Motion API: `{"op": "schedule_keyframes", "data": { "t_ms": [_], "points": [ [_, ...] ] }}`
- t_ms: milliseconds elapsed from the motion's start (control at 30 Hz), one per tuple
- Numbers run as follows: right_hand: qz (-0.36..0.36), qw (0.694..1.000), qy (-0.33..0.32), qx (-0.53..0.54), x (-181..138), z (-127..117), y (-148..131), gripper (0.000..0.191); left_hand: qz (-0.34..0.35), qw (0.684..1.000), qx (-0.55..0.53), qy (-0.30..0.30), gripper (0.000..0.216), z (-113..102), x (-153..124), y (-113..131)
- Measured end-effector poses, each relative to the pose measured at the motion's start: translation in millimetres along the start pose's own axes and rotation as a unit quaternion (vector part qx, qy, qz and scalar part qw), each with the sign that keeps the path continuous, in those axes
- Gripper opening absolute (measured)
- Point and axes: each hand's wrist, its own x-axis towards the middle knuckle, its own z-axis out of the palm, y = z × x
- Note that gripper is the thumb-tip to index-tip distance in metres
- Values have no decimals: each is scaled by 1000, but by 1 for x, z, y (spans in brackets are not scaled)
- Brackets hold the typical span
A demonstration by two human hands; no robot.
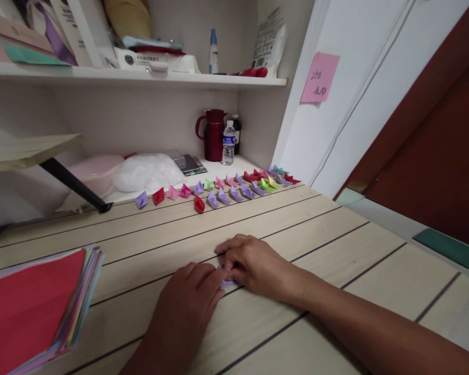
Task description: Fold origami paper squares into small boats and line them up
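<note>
A small piece of folded lavender paper (229, 284) lies low over the wooden table, mostly covered by my fingers. My left hand (189, 297) is closed on its left side, fingertips pressed against the paper. From the right, my right hand (254, 265) pinches the same paper between thumb and fingers. The fingertips of both hands meet there, so the paper's exact shape is hidden. Beyond the hands, rows of small folded paper boats (236, 194) in purple, red, pink, green and yellow stand along the table's far edge.
A stack of coloured paper (35, 307), red on top, lies at the left. Behind the table are a dark red jug (214, 135), a water bottle (229, 143) and a white plastic bag (146, 173). A small raised stand (31, 151) is at the far left.
</note>
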Motion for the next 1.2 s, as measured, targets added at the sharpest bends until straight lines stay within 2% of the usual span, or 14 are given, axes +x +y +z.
{"op": "schedule_keyframes", "data": {
  "t_ms": [133,233,400,533,633,833,967,1200],
  "points": [
    [0,999,-1,34,-1,-5,1,13,-25,999,-6,-40,13,-3,0,2],
    [-16,998,-23,64,-3,-16,2,11,-36,998,-8,-42,13,-4,-1,2],
    [21,990,-38,132,-8,-38,17,29,-11,1000,10,11,18,-1,-3,1],
    [51,993,-48,92,-9,-46,28,35,7,997,35,69,22,2,-5,0],
    [64,993,-70,63,-9,-48,25,31,9,995,39,92,21,3,-7,-2],
    [66,988,-88,105,-10,-47,14,26,-47,997,0,59,30,-1,-10,-4],
    [56,986,-81,136,-11,-46,15,23,-77,996,-29,37,26,-2,-9,-6],
    [51,991,-74,102,-11,-47,18,22,-93,993,-63,36,23,0,-8,-10]
  ]
}}
